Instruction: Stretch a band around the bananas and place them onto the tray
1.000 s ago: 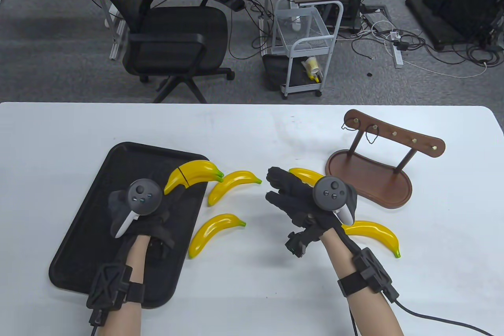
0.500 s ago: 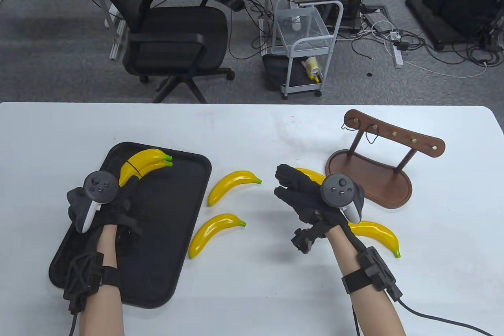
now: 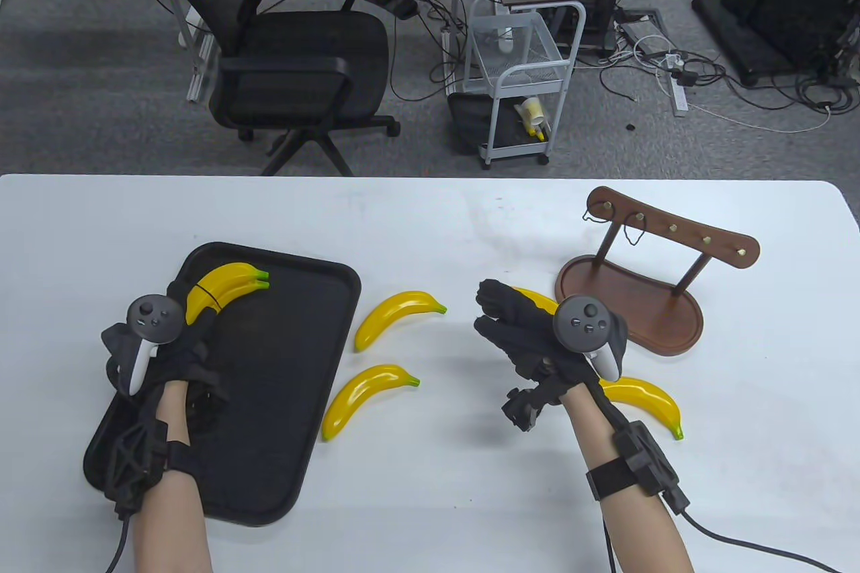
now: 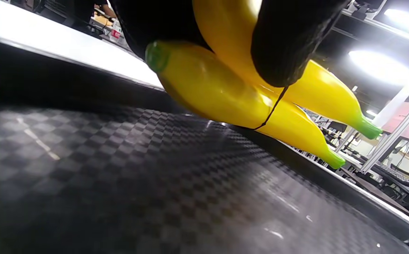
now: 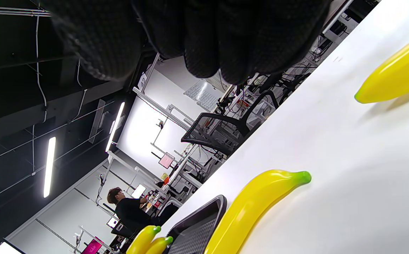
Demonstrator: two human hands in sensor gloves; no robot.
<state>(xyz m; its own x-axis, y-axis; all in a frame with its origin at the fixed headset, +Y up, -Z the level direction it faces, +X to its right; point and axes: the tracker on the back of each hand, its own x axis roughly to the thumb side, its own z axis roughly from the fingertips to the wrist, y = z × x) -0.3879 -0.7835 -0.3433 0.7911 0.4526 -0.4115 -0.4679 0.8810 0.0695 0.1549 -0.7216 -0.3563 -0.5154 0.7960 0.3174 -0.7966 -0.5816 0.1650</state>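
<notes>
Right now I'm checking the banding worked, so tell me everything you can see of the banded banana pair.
The banded banana pair is two glossy yellow, plastic-looking bananas with green tips, side by side, with a thin black band around their middle. The left hand grips one end, holding them low over the black tray at its far left corner, tips pointing right. Contact with the tray is unclear.

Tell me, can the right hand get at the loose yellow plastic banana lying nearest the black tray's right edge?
Probably yes. The right hand hangs open and holds nothing, and bare white table lies between it and that yellow plastic banana.
</notes>
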